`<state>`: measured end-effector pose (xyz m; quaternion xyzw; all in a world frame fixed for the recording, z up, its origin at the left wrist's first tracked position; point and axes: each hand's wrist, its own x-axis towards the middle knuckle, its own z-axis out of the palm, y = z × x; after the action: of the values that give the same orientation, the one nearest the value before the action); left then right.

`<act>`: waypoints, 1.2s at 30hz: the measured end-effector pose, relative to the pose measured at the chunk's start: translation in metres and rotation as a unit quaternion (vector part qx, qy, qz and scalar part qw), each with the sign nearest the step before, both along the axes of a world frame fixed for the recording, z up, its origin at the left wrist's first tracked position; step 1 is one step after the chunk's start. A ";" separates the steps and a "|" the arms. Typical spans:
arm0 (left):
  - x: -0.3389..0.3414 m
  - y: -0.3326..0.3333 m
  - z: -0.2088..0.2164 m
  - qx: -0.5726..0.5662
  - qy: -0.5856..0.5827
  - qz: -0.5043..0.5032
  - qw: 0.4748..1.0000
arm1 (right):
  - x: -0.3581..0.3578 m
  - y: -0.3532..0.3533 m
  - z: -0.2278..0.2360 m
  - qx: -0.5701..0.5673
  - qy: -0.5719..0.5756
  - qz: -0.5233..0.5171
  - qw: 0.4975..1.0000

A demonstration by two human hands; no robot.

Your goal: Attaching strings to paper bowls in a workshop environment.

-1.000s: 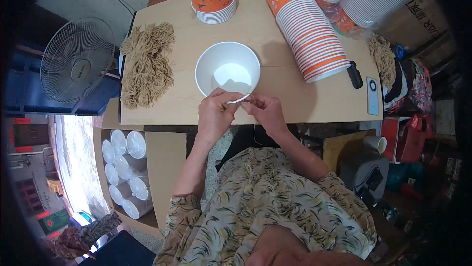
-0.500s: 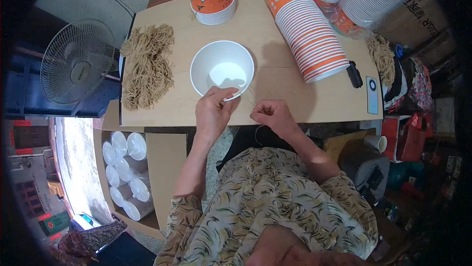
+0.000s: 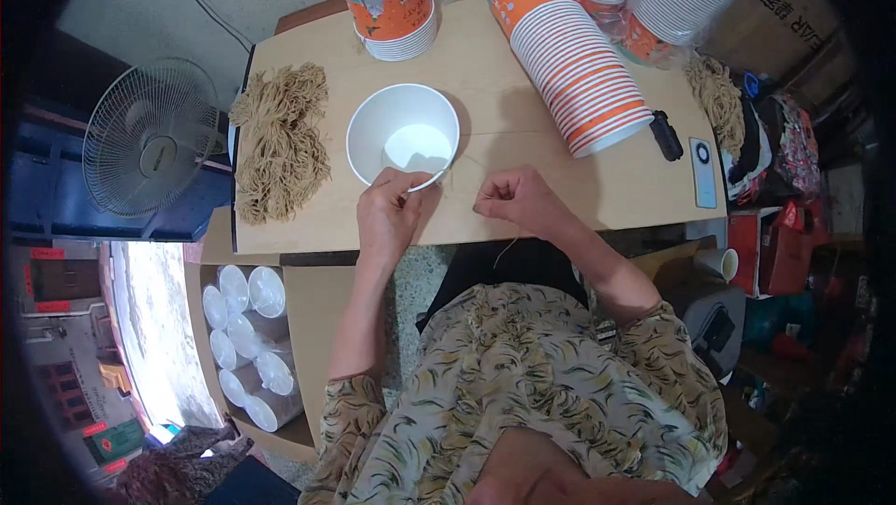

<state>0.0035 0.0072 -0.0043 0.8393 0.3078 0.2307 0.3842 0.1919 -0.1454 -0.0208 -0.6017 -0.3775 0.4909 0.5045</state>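
A white paper bowl (image 3: 403, 132) sits on the table in front of me, its inside facing up. My left hand (image 3: 390, 211) is closed, fingers bent over the bowl's near rim. To the right of the bowl, my right hand (image 3: 525, 203) is closed in a pinch. A thin beige string (image 3: 505, 251) hangs below that hand at the table edge, and a faint strand shows between the bowl and the fingers. Left of the bowl lies a heap of beige strings (image 3: 280, 146).
A nested stack of orange-and-white paper bowls (image 3: 583, 71) lies on its side. An upside-down stack (image 3: 387, 10) stands at the back. A black object (image 3: 666, 135) and a phone (image 3: 703, 173) lie right. A carton (image 3: 322, 346) with wrapped white cups sits below left, near a fan (image 3: 149, 141).
The view has shifted slightly. My left hand stays at the bowl's rim, and my right hand stays pinched, turned a little. The strand beside the bowl shows a bit more.
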 end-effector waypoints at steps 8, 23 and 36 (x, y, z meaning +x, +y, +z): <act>0.002 -0.001 0.004 -0.072 -0.022 0.007 0.997 | -0.025 0.019 -0.033 0.058 -0.055 -0.113 0.990; 0.002 0.003 0.000 -0.028 -0.021 0.022 0.999 | -0.035 0.023 -0.040 -0.020 0.061 -0.064 0.996; 0.005 -0.005 0.041 -0.034 -0.010 -0.047 0.998 | 0.015 0.007 0.028 -0.077 0.053 0.103 0.990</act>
<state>0.0081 0.0018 0.0363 0.8370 0.2722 0.2102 0.4256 0.2069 -0.1382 0.0075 -0.5697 -0.3717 0.5988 0.4227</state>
